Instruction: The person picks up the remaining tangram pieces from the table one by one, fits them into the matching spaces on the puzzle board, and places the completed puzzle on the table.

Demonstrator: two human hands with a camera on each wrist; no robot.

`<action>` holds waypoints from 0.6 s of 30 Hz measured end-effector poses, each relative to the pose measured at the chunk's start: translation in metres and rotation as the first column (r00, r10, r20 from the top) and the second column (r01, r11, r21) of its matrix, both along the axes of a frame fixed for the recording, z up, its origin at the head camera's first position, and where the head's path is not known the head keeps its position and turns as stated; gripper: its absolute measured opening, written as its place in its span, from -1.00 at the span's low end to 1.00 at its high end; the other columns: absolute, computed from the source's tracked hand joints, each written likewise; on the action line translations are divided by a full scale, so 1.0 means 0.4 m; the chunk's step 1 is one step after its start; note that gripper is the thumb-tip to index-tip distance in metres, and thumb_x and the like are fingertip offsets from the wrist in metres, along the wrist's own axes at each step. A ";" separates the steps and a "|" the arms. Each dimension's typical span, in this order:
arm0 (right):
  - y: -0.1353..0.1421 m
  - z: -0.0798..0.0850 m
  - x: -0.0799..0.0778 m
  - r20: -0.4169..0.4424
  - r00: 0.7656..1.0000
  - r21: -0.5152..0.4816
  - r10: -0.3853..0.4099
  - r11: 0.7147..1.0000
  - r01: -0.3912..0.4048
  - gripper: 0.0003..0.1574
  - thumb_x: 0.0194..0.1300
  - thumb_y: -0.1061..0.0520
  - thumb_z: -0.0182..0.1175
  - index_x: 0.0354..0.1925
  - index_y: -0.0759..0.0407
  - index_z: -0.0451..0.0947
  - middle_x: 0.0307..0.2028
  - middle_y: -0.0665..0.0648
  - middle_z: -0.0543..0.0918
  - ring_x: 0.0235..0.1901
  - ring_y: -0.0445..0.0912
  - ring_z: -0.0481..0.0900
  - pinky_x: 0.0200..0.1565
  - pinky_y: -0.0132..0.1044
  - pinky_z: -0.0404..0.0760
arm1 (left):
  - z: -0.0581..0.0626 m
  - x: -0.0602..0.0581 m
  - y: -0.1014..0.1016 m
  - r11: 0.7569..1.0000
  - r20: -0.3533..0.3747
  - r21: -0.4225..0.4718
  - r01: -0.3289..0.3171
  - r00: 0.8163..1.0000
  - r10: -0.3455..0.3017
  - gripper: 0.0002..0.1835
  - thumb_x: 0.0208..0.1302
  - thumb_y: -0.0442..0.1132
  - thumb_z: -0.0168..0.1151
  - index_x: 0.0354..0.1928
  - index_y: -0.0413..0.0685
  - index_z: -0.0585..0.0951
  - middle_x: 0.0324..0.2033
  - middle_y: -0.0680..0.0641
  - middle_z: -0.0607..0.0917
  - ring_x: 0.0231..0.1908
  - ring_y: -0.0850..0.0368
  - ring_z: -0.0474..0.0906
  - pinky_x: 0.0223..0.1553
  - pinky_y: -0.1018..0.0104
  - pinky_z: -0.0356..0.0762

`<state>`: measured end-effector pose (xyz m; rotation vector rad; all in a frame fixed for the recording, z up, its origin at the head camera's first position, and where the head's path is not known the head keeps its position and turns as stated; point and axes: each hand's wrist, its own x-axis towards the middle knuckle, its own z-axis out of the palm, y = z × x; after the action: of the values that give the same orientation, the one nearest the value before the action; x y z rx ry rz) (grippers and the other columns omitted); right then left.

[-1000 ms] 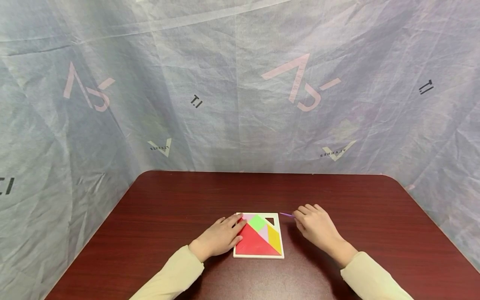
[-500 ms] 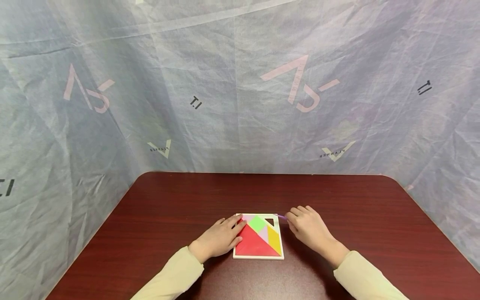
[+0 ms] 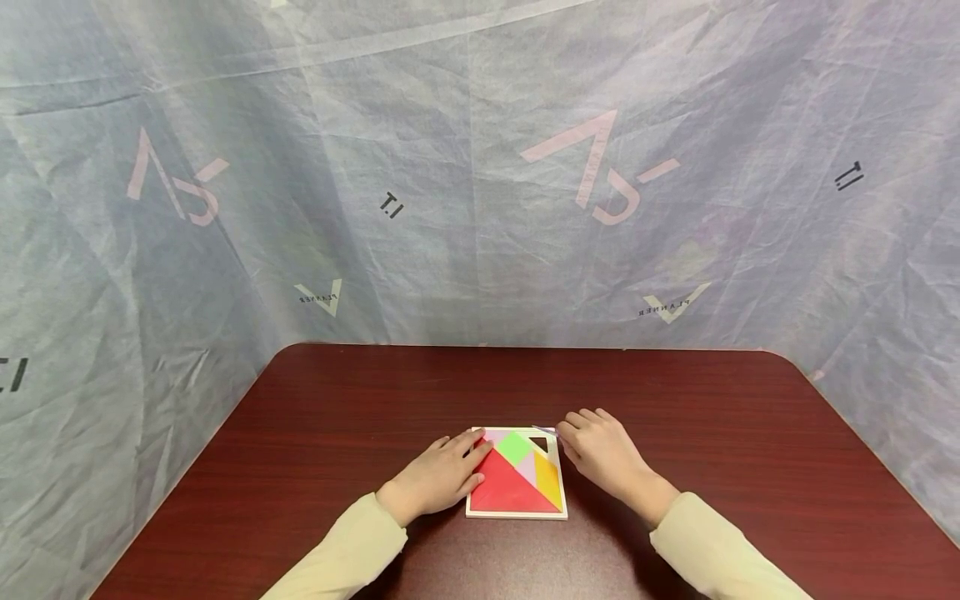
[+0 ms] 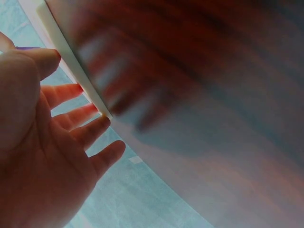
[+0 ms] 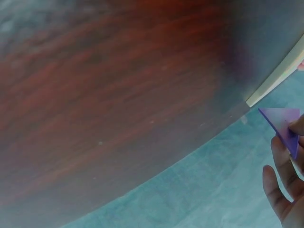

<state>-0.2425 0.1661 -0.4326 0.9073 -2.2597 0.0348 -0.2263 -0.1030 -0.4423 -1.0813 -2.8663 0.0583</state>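
In the head view a tangram board with a white frame [image 3: 517, 514] lies flat on the table. In it are a red area [image 3: 510, 487], a green square [image 3: 514, 447], pink pieces and a yellow parallelogram [image 3: 549, 481]. Dark shows through a triangular gap near its far right corner. My left hand [image 3: 431, 479] rests on the board's left edge, fingers extended over it. With thumb and fingers my right hand [image 3: 603, 454] pinches a purple triangle [image 5: 279, 122], seen almost edge-on from the head and held above the far right corner.
The dark red wooden table [image 3: 375, 387] extends around the board on every side. A grey printed cloth [image 3: 480, 208] hangs behind the table and along both sides.
My right hand has moved left, bringing the purple triangle from beside the board to over its far right corner. My left hand stays in place.
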 end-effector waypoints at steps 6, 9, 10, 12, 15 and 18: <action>-0.012 -0.005 -0.006 -0.008 1.000 0.007 -0.010 1.000 0.010 -0.82 -0.14 0.23 0.32 -0.57 0.05 0.47 -0.61 -0.07 0.47 -0.57 -0.14 0.42 -0.49 -0.32 0.34 | -0.001 -0.001 0.000 1.000 0.005 -0.001 -0.001 1.000 0.001 -0.48 0.34 0.01 -0.06 0.29 -0.01 0.32 0.30 -0.11 0.30 0.30 0.04 0.23 0.19 0.06 0.31; -0.019 -0.005 -0.007 -0.015 1.000 0.011 -0.009 1.000 0.009 -0.82 -0.13 0.21 0.32 -0.57 0.05 0.47 -0.62 -0.06 0.47 -0.58 -0.14 0.41 -0.50 -0.32 0.34 | 0.000 0.000 0.000 1.000 0.009 0.000 -0.001 1.000 0.001 -0.48 0.34 0.01 -0.06 0.29 -0.01 0.32 0.30 -0.11 0.30 0.30 0.04 0.23 0.18 0.06 0.31; -0.021 -0.004 -0.007 -0.017 1.000 0.012 -0.008 1.000 0.008 -0.82 -0.12 0.21 0.31 -0.57 0.05 0.47 -0.62 -0.06 0.47 -0.58 -0.14 0.41 -0.50 -0.32 0.34 | 0.000 0.000 0.000 1.000 0.009 0.000 -0.002 1.000 0.002 -0.48 0.34 0.01 -0.06 0.29 -0.01 0.32 0.30 -0.11 0.30 0.30 0.03 0.22 0.19 0.06 0.31; -0.025 -0.002 -0.008 -0.017 1.000 0.011 -0.006 1.000 0.006 -0.83 -0.10 0.21 0.31 -0.57 0.05 0.47 -0.62 -0.06 0.47 -0.58 -0.14 0.41 -0.51 -0.33 0.33 | 0.001 0.000 0.000 1.000 0.012 0.003 -0.003 1.000 0.003 -0.48 0.34 0.01 -0.05 0.29 -0.02 0.32 0.30 -0.11 0.30 0.30 0.03 0.23 0.19 0.06 0.31; -0.029 0.000 -0.008 -0.011 1.000 0.013 -0.011 1.000 0.011 -0.82 -0.09 0.21 0.31 -0.58 0.05 0.47 -0.62 -0.06 0.48 -0.59 -0.15 0.40 -0.51 -0.35 0.31 | 0.002 0.001 0.001 1.000 0.016 0.003 -0.005 1.000 0.005 -0.48 0.34 0.00 -0.05 0.29 -0.01 0.32 0.30 -0.11 0.29 0.29 0.03 0.23 0.19 0.06 0.31; -0.034 0.001 -0.009 0.000 1.000 0.014 -0.016 1.000 0.016 -0.82 -0.09 0.22 0.32 -0.57 0.05 0.48 -0.62 -0.07 0.49 -0.59 -0.15 0.40 -0.52 -0.36 0.30 | 0.002 0.001 0.001 1.000 0.014 0.001 -0.005 1.000 0.005 -0.48 0.34 0.01 -0.05 0.29 -0.01 0.32 0.30 -0.11 0.29 0.29 0.03 0.24 0.19 0.06 0.31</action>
<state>-0.2462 0.1526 -0.4321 0.8965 -2.2702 0.0118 -0.2260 -0.1028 -0.4416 -1.0783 -2.8812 0.0499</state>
